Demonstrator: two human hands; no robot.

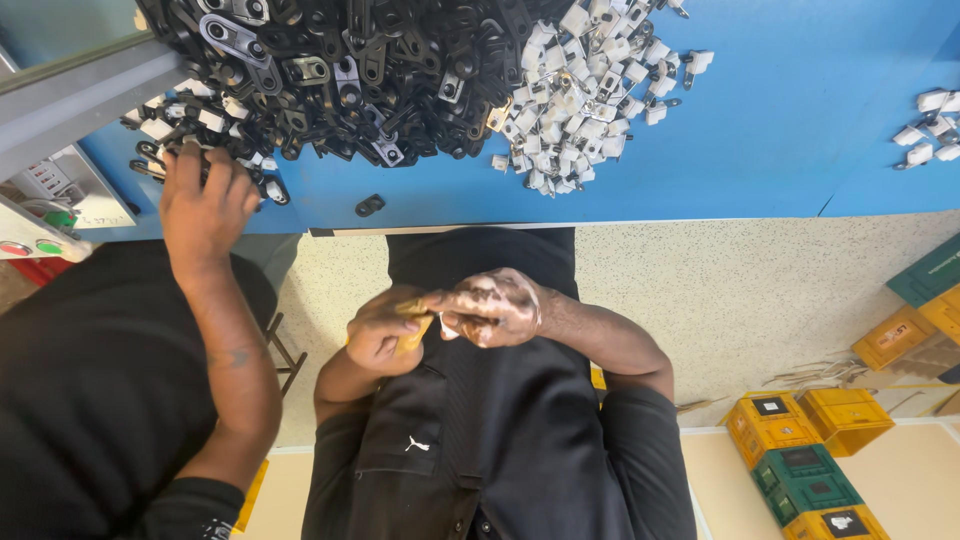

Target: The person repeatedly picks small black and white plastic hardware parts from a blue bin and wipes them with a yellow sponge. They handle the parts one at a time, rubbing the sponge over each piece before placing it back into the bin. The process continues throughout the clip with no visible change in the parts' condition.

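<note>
Wearer's upper body, seen from above. We wear a black shirt (520, 440) with short sleeves: the left sleeve (335, 450) and the right sleeve (650, 440) both end near the elbow, leaving our forearms bare. A seamed placket (462, 420) runs down the front. On the left chest we note a pocket (400, 400) and below it a small white animal emblem (417, 443). Our left hand (383, 332) and right hand (497, 306) are ungloved.

three hands (205, 205), five yellow crates (768, 420), two green crates (802, 480).
</note>
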